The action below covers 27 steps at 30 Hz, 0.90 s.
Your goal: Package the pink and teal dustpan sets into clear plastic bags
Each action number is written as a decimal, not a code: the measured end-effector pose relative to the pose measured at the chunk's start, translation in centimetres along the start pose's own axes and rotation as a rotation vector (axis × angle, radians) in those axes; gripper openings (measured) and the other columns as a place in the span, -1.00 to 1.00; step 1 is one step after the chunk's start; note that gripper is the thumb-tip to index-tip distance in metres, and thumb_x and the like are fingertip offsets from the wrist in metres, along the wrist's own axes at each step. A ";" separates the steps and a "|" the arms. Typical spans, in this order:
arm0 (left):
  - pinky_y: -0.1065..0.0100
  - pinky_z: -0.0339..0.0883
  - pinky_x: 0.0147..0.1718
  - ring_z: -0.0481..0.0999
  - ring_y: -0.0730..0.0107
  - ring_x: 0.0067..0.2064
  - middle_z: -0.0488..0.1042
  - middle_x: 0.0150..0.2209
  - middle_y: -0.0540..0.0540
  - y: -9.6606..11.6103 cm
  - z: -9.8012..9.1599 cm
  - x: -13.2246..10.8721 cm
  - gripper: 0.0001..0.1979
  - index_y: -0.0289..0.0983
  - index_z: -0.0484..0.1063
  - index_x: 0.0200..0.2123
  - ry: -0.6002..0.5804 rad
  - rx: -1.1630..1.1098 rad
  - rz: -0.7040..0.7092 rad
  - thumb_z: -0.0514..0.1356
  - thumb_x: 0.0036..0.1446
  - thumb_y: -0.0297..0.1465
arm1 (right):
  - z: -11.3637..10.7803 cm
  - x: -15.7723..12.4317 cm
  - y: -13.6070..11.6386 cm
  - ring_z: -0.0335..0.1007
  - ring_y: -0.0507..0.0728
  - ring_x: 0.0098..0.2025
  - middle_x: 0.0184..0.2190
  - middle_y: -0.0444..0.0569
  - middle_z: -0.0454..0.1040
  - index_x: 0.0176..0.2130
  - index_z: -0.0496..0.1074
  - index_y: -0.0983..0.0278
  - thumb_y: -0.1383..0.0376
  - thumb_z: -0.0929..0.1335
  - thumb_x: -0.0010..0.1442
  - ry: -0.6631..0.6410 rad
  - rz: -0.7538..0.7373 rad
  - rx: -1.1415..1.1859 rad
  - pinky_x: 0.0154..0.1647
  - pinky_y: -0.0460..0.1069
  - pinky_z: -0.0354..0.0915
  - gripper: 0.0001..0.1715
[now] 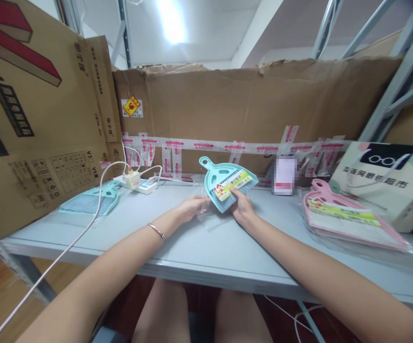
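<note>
A mint-green dustpan [211,178] with a small grey-bristled brush and a yellow-green printed label [233,185] is held tilted above the middle of the table, its looped handle pointing up and away. My right hand [244,209] grips its lower right side, thumb across the label. At the left edge, my left hand [194,208] has its fingers closed on a clear plastic bag [210,221] that hangs around and below the dustpan. How far the bag covers the dustpan is hard to make out.
Another mint-green dustpan set [92,201] lies at the left, beside a white power strip [144,186] and cable. Bagged pink dustpans [353,221] lie at the right, before a white box [378,178]. A phone [284,176] leans against the cardboard [206,105] behind the table [199,252].
</note>
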<state>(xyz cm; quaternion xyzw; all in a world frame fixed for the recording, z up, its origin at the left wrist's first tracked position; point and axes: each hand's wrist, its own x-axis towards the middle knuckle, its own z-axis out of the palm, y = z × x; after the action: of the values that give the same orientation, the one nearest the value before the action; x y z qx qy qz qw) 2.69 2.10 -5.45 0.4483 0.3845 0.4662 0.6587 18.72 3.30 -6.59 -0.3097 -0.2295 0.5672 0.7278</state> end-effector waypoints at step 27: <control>0.23 0.32 -0.12 0.46 0.27 -0.08 0.42 -0.01 -0.13 5.0 -4.7 0.0 -0.60 -0.20 0.34 -0.02 0.138 -0.287 0.426 -0.09 0.22 -0.16 | 0.3 -1.3 -0.4 0.52 0.14 -0.46 -0.44 0.07 0.58 -0.26 0.42 0.42 0.46 0.33 0.02 -0.185 0.237 -0.135 -0.36 -0.01 0.46 -0.79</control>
<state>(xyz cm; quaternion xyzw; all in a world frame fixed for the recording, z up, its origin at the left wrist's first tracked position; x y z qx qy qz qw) -3.06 4.00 -2.11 0.3882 0.2552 0.6736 0.5749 18.48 2.02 -6.03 -0.3293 -0.2948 0.6584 0.6093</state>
